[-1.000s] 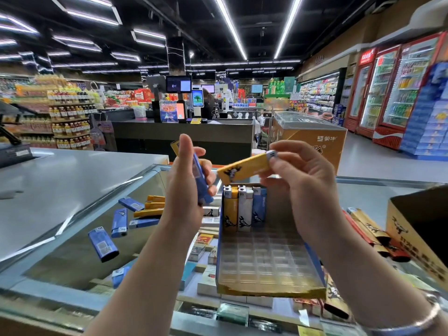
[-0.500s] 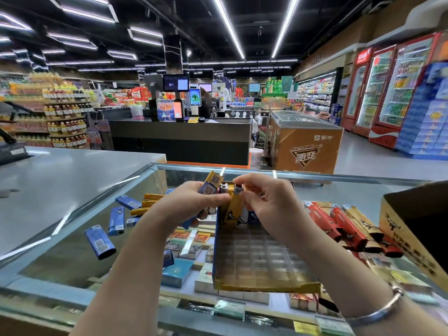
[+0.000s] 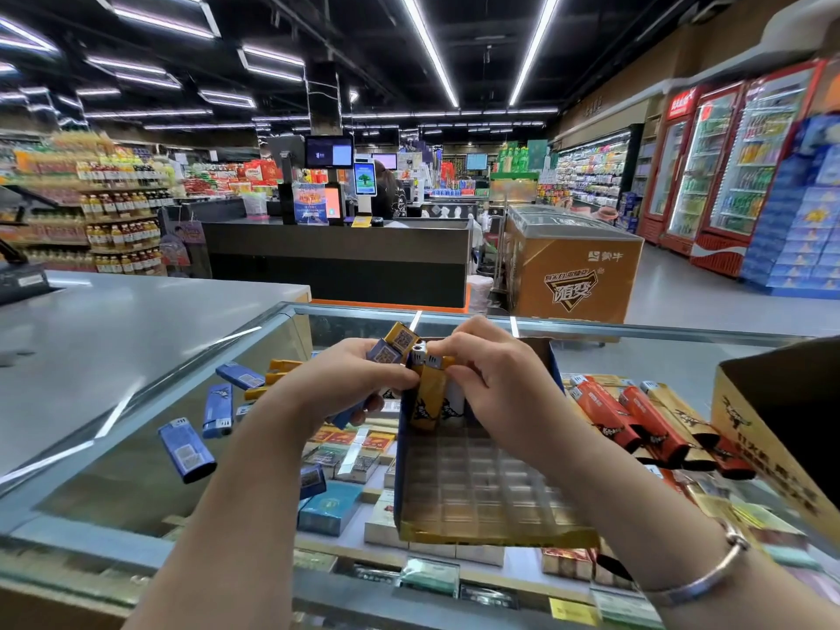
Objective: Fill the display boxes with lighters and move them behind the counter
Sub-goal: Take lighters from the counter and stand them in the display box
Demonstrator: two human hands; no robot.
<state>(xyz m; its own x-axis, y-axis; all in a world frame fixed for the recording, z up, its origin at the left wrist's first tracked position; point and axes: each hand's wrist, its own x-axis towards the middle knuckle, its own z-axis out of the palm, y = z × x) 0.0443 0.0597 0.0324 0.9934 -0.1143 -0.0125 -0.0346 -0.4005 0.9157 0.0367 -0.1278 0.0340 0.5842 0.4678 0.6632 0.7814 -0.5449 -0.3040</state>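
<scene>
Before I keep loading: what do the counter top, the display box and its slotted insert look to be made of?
Counter top: glass, glossy; ceiling lights reflect off it and packs show underneath. Display box: seemingly printed cardboard, with a creased, slightly ragged front edge. Slotted insert: probably thin clear moulded plastic, a shiny see-through grid. The yellow lighter held by the right hand looks like glossy plastic with a metal cap.

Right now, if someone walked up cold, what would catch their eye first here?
Probably the two hands at the centre: the right hand pushes a yellow lighter into the far row of the display box, while the left hand grips spare lighters. Next, blue lighters lie scattered left on the glass counter, red lighters right.
</scene>
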